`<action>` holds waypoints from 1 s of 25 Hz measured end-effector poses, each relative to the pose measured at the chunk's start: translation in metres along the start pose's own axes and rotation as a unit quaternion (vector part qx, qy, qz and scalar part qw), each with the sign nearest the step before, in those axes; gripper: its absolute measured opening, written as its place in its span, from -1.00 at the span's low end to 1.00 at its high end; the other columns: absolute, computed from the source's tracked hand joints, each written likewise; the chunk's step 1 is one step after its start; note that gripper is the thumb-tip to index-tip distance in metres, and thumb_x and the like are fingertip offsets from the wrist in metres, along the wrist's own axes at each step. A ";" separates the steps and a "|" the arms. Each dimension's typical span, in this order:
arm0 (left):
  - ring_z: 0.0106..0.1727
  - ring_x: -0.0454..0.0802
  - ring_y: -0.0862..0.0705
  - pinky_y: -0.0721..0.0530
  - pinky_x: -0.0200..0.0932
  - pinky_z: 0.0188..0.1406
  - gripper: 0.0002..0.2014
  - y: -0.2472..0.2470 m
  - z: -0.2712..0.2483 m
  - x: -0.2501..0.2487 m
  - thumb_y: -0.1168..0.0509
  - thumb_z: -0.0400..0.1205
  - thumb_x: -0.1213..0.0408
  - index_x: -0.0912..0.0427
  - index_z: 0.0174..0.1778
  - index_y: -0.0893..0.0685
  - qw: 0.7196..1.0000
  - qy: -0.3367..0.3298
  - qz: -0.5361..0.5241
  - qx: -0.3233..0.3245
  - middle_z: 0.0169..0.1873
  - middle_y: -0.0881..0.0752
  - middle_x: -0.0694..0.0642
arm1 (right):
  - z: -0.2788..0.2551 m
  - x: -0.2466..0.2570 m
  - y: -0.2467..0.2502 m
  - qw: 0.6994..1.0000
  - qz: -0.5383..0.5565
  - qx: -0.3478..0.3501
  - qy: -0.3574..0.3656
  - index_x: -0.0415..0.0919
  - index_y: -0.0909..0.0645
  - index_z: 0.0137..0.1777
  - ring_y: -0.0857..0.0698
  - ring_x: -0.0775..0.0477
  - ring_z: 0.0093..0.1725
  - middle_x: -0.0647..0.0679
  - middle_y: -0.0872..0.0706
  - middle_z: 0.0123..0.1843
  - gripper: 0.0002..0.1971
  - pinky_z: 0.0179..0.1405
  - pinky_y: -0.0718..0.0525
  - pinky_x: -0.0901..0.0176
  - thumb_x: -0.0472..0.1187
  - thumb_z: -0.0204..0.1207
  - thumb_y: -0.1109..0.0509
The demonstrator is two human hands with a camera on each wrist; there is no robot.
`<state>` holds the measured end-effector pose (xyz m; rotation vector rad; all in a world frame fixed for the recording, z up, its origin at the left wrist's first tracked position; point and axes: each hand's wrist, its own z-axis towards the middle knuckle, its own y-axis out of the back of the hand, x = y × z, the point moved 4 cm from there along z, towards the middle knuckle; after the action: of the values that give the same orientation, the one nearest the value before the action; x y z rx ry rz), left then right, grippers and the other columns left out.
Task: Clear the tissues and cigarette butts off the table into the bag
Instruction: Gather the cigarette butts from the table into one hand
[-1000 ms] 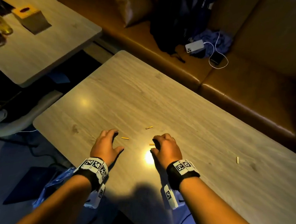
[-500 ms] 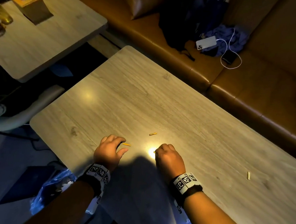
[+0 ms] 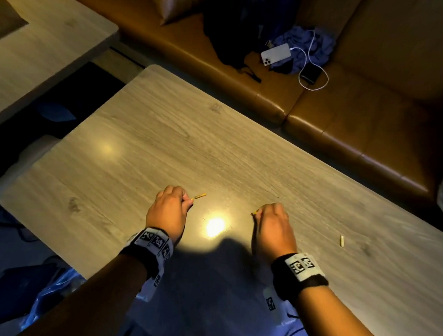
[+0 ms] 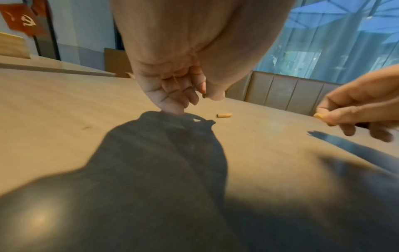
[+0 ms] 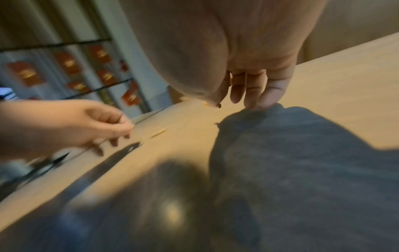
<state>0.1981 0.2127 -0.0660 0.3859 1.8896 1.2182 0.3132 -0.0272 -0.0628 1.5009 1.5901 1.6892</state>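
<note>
A pale wood-grain table (image 3: 166, 129) carries the things. An orange cigarette butt (image 3: 200, 196) lies near its middle. A paler butt (image 3: 342, 241) lies well apart, towards the right.

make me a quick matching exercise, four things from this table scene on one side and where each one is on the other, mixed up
Things:
1. left hand
2. right hand
3. pale butt
4. white phone

Places or states:
A. lies alone on the table, off to the right of both hands
B. on the brown bench seat, cable plugged in
C. pinches an orange butt, with no other butt lying close by
D. pinches a dark-tipped butt, with an orange butt lying just beyond its fingertips

Pairs: 1-D, 2-C, 3-A, 4-B
</note>
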 end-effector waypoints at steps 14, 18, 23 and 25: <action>-0.06 0.25 -0.68 -0.64 0.04 -0.12 -0.85 -0.037 0.029 -0.028 -0.48 0.53 0.22 0.09 -0.08 -0.66 0.999 -0.034 0.010 -0.001 -0.18 -0.73 0.16 | -0.020 -0.196 0.072 0.961 -0.015 -0.073 -0.265 -0.35 -0.60 0.12 -0.61 -0.47 0.12 -0.40 -0.63 0.10 -0.72 0.09 -0.60 -0.18 -0.15 0.71 -0.17; -0.12 0.20 -0.75 -0.66 -0.02 -0.14 -0.84 -0.039 0.030 -0.025 -0.55 0.47 0.22 0.10 -0.11 -0.74 0.999 0.040 -0.034 -0.005 -0.26 -0.78 0.09 | -0.022 -0.193 0.067 0.967 -0.042 -0.066 -0.243 -0.27 -0.66 0.06 -0.65 -0.42 0.05 -0.34 -0.68 0.05 -0.83 -0.01 -0.60 -0.07 -0.22 0.65 -0.27; -0.24 0.09 -0.75 -0.65 -0.11 -0.22 -0.85 -0.054 0.017 -0.045 -0.58 0.42 0.16 0.06 -0.30 -0.73 0.997 0.048 -0.056 0.015 -0.38 -0.77 -0.03 | -0.018 -0.159 0.059 0.979 -0.037 -0.045 -0.196 -0.23 -0.73 -0.07 -0.73 -0.35 -0.07 -0.27 -0.77 -0.03 -0.86 -0.20 -0.49 0.09 -0.25 0.60 -0.34; -0.27 0.06 -0.73 -0.67 -0.11 -0.22 -0.83 -0.065 0.009 -0.061 -0.58 0.42 0.12 0.05 -0.30 -0.72 0.997 0.037 -0.060 0.024 -0.40 -0.75 -0.06 | -0.014 -0.135 0.052 0.982 -0.003 -0.035 -0.185 -0.23 -0.75 -0.05 -0.73 -0.34 -0.03 -0.26 -0.77 0.00 -0.82 -0.13 -0.56 0.07 -0.19 0.63 -0.34</action>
<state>0.2539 0.1481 -0.0939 0.2513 1.9790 1.1232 0.3692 -0.1608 -0.0717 1.6566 1.3228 1.3480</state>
